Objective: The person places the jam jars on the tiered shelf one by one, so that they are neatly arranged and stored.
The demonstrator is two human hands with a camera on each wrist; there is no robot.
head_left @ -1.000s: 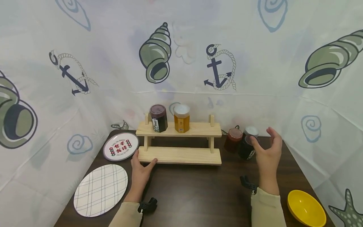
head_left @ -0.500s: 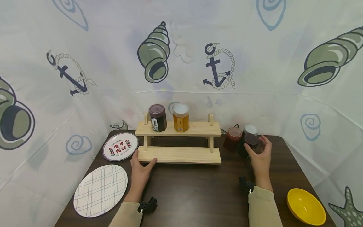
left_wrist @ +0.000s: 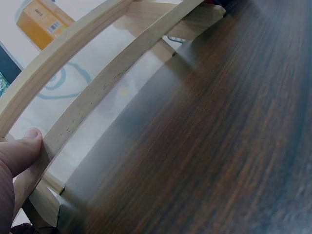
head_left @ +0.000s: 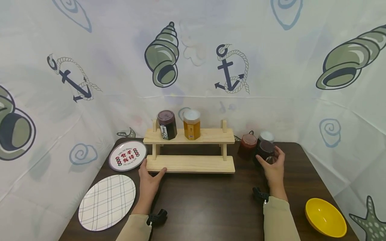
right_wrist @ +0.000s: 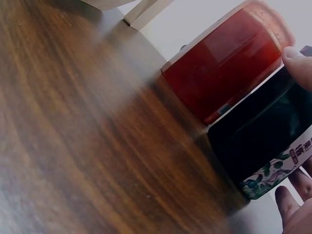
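Observation:
In the head view my right hand (head_left: pixel 274 170) grips a dark jar (head_left: pixel 265 151) at the table's back right, thumb on one side, fingers on the other. The right wrist view shows this jar's floral label (right_wrist: pixel 280 170) and its base at the tabletop. A red jar (right_wrist: pixel 226 61) stands close beside it, and a white-lidded jar (head_left: pixel 267 136) is partly hidden behind. My left hand (head_left: pixel 149 187) holds the left end of a two-tier wooden rack (head_left: pixel 193 164), its thumb (left_wrist: pixel 27 146) against the lower board's front edge. On the upper tier stand a dark jar (head_left: pixel 167 125) and an amber jar (head_left: pixel 192 125).
A small plate with red lettering (head_left: pixel 128 156) and a larger checked plate (head_left: pixel 107 202) lie on the left. At the front right is a yellow bowl (head_left: pixel 325 217). Patterned white cloth (head_left: pixel 193 77) surrounds the dark wooden table (head_left: pixel 208 207) at the back and sides.
My right hand has moved left from beside the jars, and its fingers have closed round the dark jar. The left hand stays at the rack's end.

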